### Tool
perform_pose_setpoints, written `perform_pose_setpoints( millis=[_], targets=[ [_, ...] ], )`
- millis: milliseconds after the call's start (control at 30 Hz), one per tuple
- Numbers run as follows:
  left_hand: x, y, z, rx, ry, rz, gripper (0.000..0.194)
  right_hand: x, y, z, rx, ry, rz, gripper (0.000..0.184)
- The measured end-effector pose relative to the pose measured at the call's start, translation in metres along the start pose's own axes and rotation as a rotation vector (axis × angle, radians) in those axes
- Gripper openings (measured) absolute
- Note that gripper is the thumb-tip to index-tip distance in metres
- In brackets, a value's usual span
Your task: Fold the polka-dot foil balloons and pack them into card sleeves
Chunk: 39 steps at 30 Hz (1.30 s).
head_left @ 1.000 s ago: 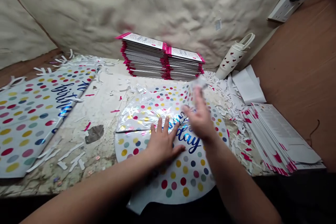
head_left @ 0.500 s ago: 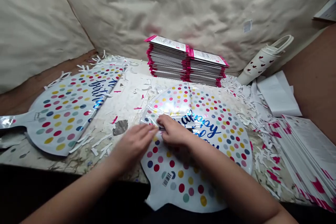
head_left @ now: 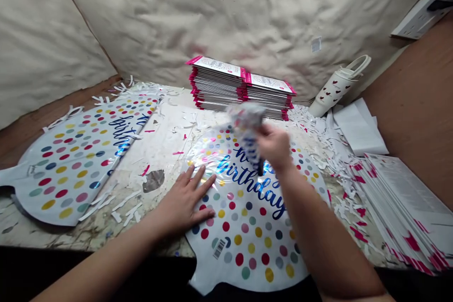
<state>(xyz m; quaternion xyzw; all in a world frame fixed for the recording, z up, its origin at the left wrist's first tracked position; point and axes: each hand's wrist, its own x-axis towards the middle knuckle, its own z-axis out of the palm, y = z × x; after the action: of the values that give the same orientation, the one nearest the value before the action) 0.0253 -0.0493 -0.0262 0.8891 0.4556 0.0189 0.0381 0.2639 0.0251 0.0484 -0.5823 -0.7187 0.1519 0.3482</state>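
A flat, round foil balloon (head_left: 244, 240) with coloured dots and blue "happy birthday" lettering lies on the table in front of me, its neck toward my lower left. Spread over its left edge, my left hand (head_left: 189, 196) rests with fingers apart, palm down. My right hand (head_left: 275, 146) is closed on a bunched, patterned piece (head_left: 246, 120), raised above the balloon's upper part. That piece is grey-white with coloured spots and a dark-blue patterned part hanging down; motion smears it, so its kind is unclear. Farther left lies a folded dotted balloon (head_left: 71, 160).
Stacked pink-and-white packets (head_left: 219, 87) stand at the back. A white tumbler with hearts (head_left: 334, 89) leans at the right, near white paper sheets (head_left: 361, 127) and a fanned pile of cards (head_left: 406, 207). Paper shreds (head_left: 125, 203) litter the table; a power socket (head_left: 417, 19) is on the right wall.
My right hand has lifted off the balloon, up and to the right, with the bunched piece in it. My left hand has flattened onto the balloon's left edge. The view has shifted slightly right.
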Motion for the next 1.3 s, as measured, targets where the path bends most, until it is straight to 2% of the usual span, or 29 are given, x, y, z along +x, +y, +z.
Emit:
perform_pose_setpoints(
  millis=[33, 67, 100, 133, 167, 200, 233, 267, 333, 367, 400, 433, 467, 533, 567, 600, 633, 733, 767, 833, 900, 933, 1000, 1067, 1133, 1200, 1300],
  targets=[
    [0.002, -0.002, 0.003, -0.008, -0.037, -0.041, 0.078, 0.002, 0.003, -0.028, -0.036, 0.185, 0.015, 0.038],
    [0.003, -0.004, 0.004, -0.017, -0.059, -0.065, 0.078, 0.001, 0.005, -0.053, -0.121, 0.463, -0.022, 0.038],
    [0.005, -0.007, 0.003, -0.026, -0.069, -0.074, 0.075, -0.002, 0.006, -0.073, -0.193, 0.627, -0.09, 0.034],
    [0.006, -0.009, 0.001, -0.041, -0.067, -0.075, 0.071, -0.008, 0.006, -0.086, -0.239, 0.705, -0.188, 0.027],
    [0.007, -0.012, -0.003, -0.068, -0.054, -0.081, 0.065, -0.017, 0.006, -0.092, -0.262, 0.71, -0.305, 0.019],
    [0.007, -0.015, -0.008, -0.104, -0.015, -0.106, 0.058, -0.028, 0.006, -0.091, -0.251, 0.626, -0.425, 0.017],
    [0.007, -0.018, -0.014, -0.145, 0.061, -0.159, 0.052, -0.041, 0.008, -0.084, -0.222, 0.497, -0.538, 0.022],
    [0.006, -0.019, -0.02, -0.183, 0.179, -0.229, 0.047, -0.055, 0.01, -0.073, -0.189, 0.356, -0.629, 0.029],
    [0.005, -0.017, -0.033, -0.211, 0.495, -0.355, 0.036, -0.084, 0.019, -0.04, -0.149, 0.093, -0.745, 0.034],
    [0.006, -0.014, -0.038, -0.201, 0.633, -0.362, 0.03, -0.098, 0.025, -0.023, -0.145, -0.002, -0.776, 0.032],
    [0.01, -0.008, -0.041, -0.19, 0.716, -0.31, 0.025, -0.11, 0.031, -0.007, -0.146, -0.075, -0.803, 0.029],
    [0.016, -0.001, -0.042, -0.189, 0.726, -0.203, 0.021, -0.121, 0.037, 0.007, -0.148, -0.131, -0.821, 0.027],
    [0.025, 0.008, -0.042, -0.195, 0.668, -0.057, 0.021, -0.13, 0.041, 0.018, -0.149, -0.171, -0.835, 0.026],
    [0.051, 0.024, -0.033, -0.209, 0.431, 0.246, 0.03, -0.142, 0.046, 0.033, -0.156, -0.219, -0.843, 0.026],
    [0.067, 0.031, -0.027, -0.193, 0.302, 0.354, 0.036, -0.145, 0.046, 0.035, -0.164, -0.236, -0.836, 0.026],
    [0.083, 0.036, -0.019, -0.163, 0.197, 0.405, 0.04, -0.146, 0.045, 0.035, -0.17, -0.25, -0.825, 0.026],
    [0.098, 0.038, -0.012, -0.127, 0.11, 0.396, 0.044, -0.146, 0.044, 0.032, -0.17, -0.277, -0.812, 0.027],
    [0.128, 0.036, 0.007, -0.054, -0.059, 0.282, 0.06, -0.142, 0.047, 0.008, -0.112, -0.404, -0.747, 0.032],
    [0.133, 0.033, 0.011, -0.045, -0.086, 0.261, 0.063, -0.139, 0.051, -0.002, -0.084, -0.404, -0.683, 0.04],
    [0.135, 0.027, 0.014, -0.043, -0.103, 0.251, 0.063, -0.133, 0.067, -0.02, -0.066, -0.285, -0.466, 0.051],
    [0.132, 0.025, 0.015, -0.046, -0.099, 0.257, 0.062, -0.125, 0.087, -0.031, -0.101, -0.132, -0.234, 0.048],
    [0.131, 0.024, 0.014, -0.047, -0.098, 0.259, 0.062, -0.12, 0.096, -0.032, -0.132, -0.101, -0.171, 0.047],
    [0.13, 0.026, 0.014, -0.043, -0.1, 0.263, 0.061, -0.11, 0.108, -0.027, -0.221, -0.138, -0.204, 0.047],
    [0.13, 0.027, 0.015, -0.036, -0.103, 0.254, 0.061, -0.101, 0.113, -0.017, -0.339, -0.188, -0.351, 0.042],
    [0.129, 0.028, 0.017, -0.03, -0.1, 0.23, 0.061, -0.097, 0.113, -0.01, -0.462, -0.187, -0.448, 0.037],
    [0.128, 0.028, 0.017, -0.028, -0.094, 0.202, 0.061, -0.099, 0.113, -0.01, -0.543, -0.183, -0.427, 0.035],
    [0.126, 0.029, 0.015, -0.035, -0.11, 0.165, 0.062, -0.109, 0.114, -0.021, -0.574, -0.244, -0.247, 0.038]
  ],
)
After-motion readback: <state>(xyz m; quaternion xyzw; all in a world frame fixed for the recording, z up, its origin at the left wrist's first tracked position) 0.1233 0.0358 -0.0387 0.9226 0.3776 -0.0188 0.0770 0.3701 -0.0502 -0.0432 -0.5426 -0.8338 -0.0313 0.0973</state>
